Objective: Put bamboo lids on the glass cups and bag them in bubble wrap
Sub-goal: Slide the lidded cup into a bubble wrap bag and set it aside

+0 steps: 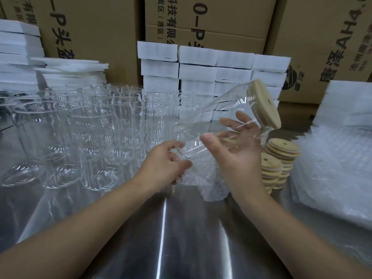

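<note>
Head view: cardboard cartons (201, 17) wall off a steel table (161, 228) lined with stacked white foam boxes (201, 67), a crowd of empty glass cups (90, 127) at left and a pile of bubble wrap (332, 168) at right. At centre, the right hand (239, 150) cradles a tilted glass cup (211, 115), thumb over its near side and fingers spread behind, bamboo lid (263, 105) uppermost. The left hand (167, 160) pinches a bubble-wrap bag (203, 178) at the cup's base, near stacked spare lids (279, 156).
</note>
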`<move>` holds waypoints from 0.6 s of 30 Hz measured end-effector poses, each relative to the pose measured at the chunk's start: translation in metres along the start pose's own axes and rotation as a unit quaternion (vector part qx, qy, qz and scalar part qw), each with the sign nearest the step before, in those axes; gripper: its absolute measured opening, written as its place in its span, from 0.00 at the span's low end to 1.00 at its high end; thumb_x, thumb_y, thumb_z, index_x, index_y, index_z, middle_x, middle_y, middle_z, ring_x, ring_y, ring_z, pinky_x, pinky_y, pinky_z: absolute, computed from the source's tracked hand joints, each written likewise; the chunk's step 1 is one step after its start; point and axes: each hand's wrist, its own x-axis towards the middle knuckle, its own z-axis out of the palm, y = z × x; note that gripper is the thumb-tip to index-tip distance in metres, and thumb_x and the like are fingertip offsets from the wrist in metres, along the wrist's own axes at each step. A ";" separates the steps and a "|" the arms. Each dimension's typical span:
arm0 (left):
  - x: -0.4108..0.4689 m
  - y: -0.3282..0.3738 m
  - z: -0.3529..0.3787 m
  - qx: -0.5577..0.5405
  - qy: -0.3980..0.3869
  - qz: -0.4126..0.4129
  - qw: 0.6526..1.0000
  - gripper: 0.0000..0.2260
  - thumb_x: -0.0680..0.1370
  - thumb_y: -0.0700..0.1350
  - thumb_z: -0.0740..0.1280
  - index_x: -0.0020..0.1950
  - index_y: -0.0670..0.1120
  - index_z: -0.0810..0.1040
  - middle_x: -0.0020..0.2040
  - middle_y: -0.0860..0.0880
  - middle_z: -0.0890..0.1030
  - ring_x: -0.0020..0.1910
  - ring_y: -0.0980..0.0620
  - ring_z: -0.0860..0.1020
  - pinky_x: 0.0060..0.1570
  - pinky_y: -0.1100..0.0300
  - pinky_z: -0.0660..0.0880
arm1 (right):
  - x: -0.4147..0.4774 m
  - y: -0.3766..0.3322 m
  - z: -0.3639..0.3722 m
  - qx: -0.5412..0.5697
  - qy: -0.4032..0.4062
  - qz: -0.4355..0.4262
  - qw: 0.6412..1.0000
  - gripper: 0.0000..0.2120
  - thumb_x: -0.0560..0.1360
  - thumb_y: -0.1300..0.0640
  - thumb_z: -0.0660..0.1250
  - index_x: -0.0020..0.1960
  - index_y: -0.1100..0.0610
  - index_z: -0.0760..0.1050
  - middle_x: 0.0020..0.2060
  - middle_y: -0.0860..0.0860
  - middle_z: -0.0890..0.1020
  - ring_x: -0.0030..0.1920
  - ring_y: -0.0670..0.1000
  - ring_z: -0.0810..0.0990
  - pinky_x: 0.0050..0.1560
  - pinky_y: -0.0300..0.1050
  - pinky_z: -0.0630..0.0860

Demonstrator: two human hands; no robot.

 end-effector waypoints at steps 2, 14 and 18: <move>0.000 0.001 0.000 -0.002 0.002 -0.006 1.000 0.10 0.77 0.37 0.67 0.57 0.46 0.76 0.21 0.51 0.76 0.19 0.58 0.73 0.21 0.66 0.70 | -0.001 -0.001 0.001 0.000 -0.007 0.008 1.000 0.33 0.54 0.41 0.75 0.56 0.45 0.67 0.58 0.50 0.78 0.54 0.51 0.79 0.59 0.51 0.76; 0.000 0.010 -0.002 -0.063 0.049 -0.087 0.993 0.20 0.82 0.50 0.59 0.42 0.38 0.82 0.22 0.47 0.78 0.18 0.53 0.75 0.18 0.69 0.65 | 0.002 0.001 -0.004 -0.021 -0.047 -0.001 0.999 0.36 0.55 0.37 0.69 0.61 0.45 0.65 0.51 0.50 0.76 0.50 0.56 0.77 0.53 0.50 0.76; -0.004 0.012 -0.002 -0.051 0.061 -0.040 0.996 0.19 0.80 0.45 0.64 0.29 0.47 0.81 0.20 0.49 0.76 0.17 0.55 0.71 0.19 0.68 0.65 | 0.001 0.007 -0.005 -0.024 -0.089 0.009 0.996 0.33 0.55 0.36 0.68 0.58 0.42 0.67 0.47 0.47 0.74 0.44 0.47 0.73 0.48 0.43 0.72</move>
